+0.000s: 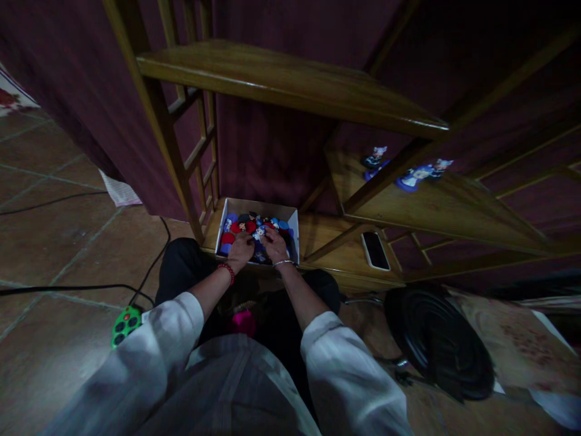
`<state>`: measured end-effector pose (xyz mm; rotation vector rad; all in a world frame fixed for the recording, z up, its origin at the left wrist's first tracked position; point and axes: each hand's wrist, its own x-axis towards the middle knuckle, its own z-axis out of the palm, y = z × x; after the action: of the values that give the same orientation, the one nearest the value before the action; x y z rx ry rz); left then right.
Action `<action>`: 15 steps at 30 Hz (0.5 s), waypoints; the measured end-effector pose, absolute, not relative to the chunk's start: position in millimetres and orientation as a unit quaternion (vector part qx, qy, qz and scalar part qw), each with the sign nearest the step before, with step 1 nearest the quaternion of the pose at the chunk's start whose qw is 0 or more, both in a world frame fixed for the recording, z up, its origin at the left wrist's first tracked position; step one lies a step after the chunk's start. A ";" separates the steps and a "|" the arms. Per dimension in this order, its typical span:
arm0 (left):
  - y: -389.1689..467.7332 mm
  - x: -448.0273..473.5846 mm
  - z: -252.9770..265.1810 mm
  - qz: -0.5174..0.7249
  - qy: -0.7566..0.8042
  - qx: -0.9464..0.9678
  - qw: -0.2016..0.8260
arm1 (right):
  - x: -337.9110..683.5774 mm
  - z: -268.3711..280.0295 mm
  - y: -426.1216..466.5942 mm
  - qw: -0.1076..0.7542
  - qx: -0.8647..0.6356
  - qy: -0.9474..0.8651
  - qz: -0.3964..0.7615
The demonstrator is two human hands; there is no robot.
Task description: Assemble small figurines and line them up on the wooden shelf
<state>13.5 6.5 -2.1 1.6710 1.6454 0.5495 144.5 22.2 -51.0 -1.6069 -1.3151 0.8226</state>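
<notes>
A shallow white box (296, 225) holds many small figurines on red and blue round bases. Both my hands are inside it, close together over its front half. My left hand (242, 249), with a red bead bracelet at the wrist, has its fingers curled, and what they hold is hard to see. Beside it, the bent fingers of my right hand (274, 245) close at a blue-and-white figurine (259, 232) between the two hands. A silver bracelet circles my right wrist. More figurines, among them one on a red base (242, 226), lie behind my fingers.
The box rests on a low wooden shelf (324, 233), with a phone (376, 250) to its right. Above runs a wooden board (281, 79). Several figurines (415, 175) stand on a side shelf. A black round seat (440, 342), green gadget (126, 325) and cables (82, 289) are around me.
</notes>
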 end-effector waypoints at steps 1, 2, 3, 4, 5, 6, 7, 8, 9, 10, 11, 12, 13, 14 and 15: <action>6.5 14.1 -1.5 0.205 0.643 0.647 0.356 | 144.0 -48.8 22.9 0.431 -0.654 -0.530 0.324; 6.4 14.8 -1.0 0.195 0.650 0.644 0.353 | 143.6 -46.3 23.7 0.422 -0.661 -0.532 0.319; 6.3 15.5 -0.5 0.185 0.658 0.640 0.350 | 143.3 -43.6 24.5 0.408 -0.668 -0.538 0.313; 6.3 16.1 -0.1 0.174 0.666 0.638 0.346 | 143.3 -41.0 25.4 0.394 -0.674 -0.543 0.308; 6.2 16.7 0.4 0.165 0.671 0.637 0.341 | 143.4 -38.5 26.5 0.380 -0.679 -0.550 0.303; 6.1 17.3 1.0 0.157 0.675 0.637 0.337 | 143.7 -36.2 27.7 0.367 -0.683 -0.557 0.298; 5.9 17.7 1.6 0.152 0.678 0.638 0.333 | 144.0 -34.0 29.1 0.354 -0.685 -0.565 0.293; 5.8 17.9 2.3 0.150 0.679 0.639 0.329 | 144.4 -32.0 30.6 0.343 -0.686 -0.574 0.287; 5.6 18.1 3.1 0.150 0.678 0.642 0.326 | 144.6 -29.9 32.1 0.333 -0.685 -0.583 0.281; 5.4 18.2 3.8 0.150 0.676 0.644 0.325 | 144.7 -28.0 33.5 0.324 -0.685 -0.591 0.278; 5.3 18.2 4.4 0.149 0.674 0.646 0.326 | 144.8 -26.0 34.9 0.315 -0.686 -0.595 0.277; 5.1 18.2 4.9 0.147 0.674 0.645 0.328 | 144.8 -24.2 36.3 0.307 -0.688 -0.595 0.280; 5.1 18.1 5.0 0.144 0.676 0.643 0.330 | 144.8 -22.4 37.6 0.302 -0.689 -0.593 0.287; 5.1 18.1 4.9 0.142 0.679 0.639 0.333 | 145.1 -21.0 38.9 0.300 -0.690 -0.590 0.294; 5.3 18.2 4.6 0.140 0.682 0.634 0.335 | 145.8 -19.8 40.2 0.301 -0.692 -0.585 0.297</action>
<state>18.2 5.3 4.6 1.6549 1.7804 0.3641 145.8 40.2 -19.8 -1.8375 -1.5515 0.7893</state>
